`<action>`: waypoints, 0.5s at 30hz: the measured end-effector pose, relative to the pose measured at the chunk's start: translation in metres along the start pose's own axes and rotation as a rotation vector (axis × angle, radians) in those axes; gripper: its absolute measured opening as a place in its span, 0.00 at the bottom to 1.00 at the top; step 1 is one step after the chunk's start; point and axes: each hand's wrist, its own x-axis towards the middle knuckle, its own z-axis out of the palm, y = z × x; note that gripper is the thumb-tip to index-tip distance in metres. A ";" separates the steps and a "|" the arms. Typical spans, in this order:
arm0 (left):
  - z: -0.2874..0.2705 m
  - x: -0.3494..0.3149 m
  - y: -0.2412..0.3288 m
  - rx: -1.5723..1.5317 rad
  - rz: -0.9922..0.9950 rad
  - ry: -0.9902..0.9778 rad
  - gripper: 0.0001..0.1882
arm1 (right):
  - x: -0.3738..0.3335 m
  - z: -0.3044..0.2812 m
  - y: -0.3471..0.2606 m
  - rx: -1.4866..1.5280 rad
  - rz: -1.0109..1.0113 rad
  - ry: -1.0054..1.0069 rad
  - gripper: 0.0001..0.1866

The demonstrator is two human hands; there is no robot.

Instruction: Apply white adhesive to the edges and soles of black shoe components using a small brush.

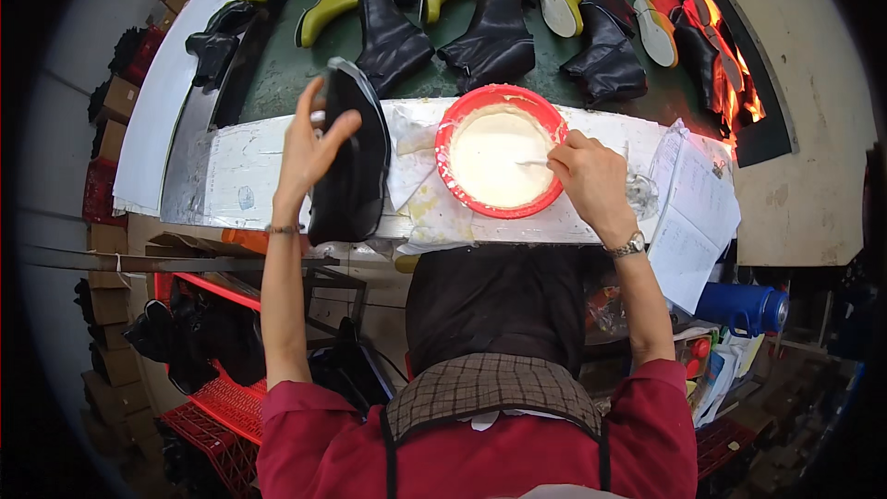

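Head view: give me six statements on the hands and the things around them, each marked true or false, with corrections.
1. The person's bare right hand holds a slim greyish tool at the round red bowl. True.
2. The bowl contains dark green liquid. False: the contents are creamy white.
3. The person's bare left hand is at a long black boot. True.
4. All boots farther back are black. False: yellow-green boots are there too.
5. A metal-banded watch is on the right wrist. True.
6. The blue cylindrical bottle stands upright. False: this bottle lies on its side.

The bowl (504, 212) stands between the boot (356, 166) and the papers (693, 222).
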 end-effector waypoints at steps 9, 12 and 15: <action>-0.026 -0.092 -0.039 0.475 0.135 -0.428 0.75 | -0.009 -0.014 0.004 0.294 0.190 0.103 0.07; -0.021 -0.091 -0.037 0.678 0.082 -0.485 0.71 | -0.016 -0.015 0.007 0.217 0.242 0.034 0.07; -0.020 -0.086 -0.041 0.530 0.222 -0.369 0.62 | -0.024 -0.011 0.011 0.413 0.305 0.161 0.07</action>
